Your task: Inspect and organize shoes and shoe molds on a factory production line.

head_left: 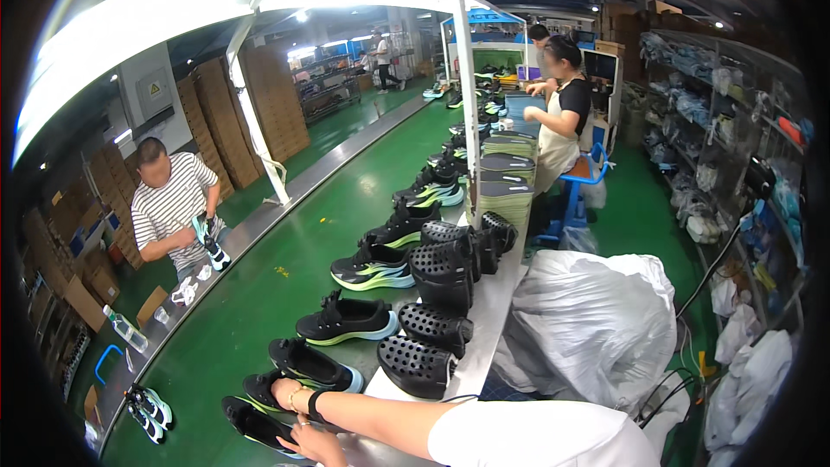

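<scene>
My right hand [290, 395], with a gold bracelet and a dark wrist band, has its fingers closed at the collar of a black sneaker [258, 387] with a yellow-green sole edge. Just below it, my left hand [318, 446], wearing a ring, holds the heel end of the nearest black sneaker [252, 422]. Part of that grip is hidden by the fingers and the shoe. Right behind these stands another black sneaker [313, 365], with one more black sneaker [347, 318] farther along. All rest on the green work surface [259, 294].
Black perforated clogs [418, 367] line the bench's right edge. More sneakers run toward stacked green sheets [507, 175]. A white post [464, 78] rises from the bench. A large silvery sack [596, 320] stands at right. Across the line, a person [179, 207] handles a shoe; others work farther off.
</scene>
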Tool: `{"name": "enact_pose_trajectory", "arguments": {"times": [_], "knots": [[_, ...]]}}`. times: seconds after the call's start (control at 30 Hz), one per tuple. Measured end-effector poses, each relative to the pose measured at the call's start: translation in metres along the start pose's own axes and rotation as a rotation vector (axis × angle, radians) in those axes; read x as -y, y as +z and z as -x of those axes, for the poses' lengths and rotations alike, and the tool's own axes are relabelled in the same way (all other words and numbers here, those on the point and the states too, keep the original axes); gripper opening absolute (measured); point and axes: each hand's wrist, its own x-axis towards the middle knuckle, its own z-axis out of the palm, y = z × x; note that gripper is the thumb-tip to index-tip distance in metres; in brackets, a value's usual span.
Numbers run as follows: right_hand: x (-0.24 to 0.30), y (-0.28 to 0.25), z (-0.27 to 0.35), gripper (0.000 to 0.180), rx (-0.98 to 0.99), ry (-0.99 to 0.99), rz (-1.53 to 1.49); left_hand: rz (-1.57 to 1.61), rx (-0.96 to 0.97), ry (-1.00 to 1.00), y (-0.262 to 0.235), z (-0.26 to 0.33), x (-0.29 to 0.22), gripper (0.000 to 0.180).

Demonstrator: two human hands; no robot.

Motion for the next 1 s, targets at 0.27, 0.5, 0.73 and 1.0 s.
{"name": "enact_pose_trajectory", "arguments": {"times": [0.27,0.5,0.73,1.0], "knots": [[-0.019,-0.097,0.218,0.044,-0.286,-0.542,-0.448,0.147,-0.2,-0.407,-0.005,-0.017,0.006,0.034],[-0.146,-0.117,0.365,0.048,-0.865,-0.078,-0.234,0.788,-0.184,-0.049,-0.001,-0.012,-0.042,0.052],[-0.178,-0.054,0.392,0.05,-0.858,-0.079,-0.3,0.956,0.085,-0.353,0.048,-0.016,-0.063,0.056],[-0.172,-0.048,0.4,0.069,-0.846,0.108,-0.303,0.783,0.125,-0.296,0.038,-0.011,-0.074,0.034]]}}
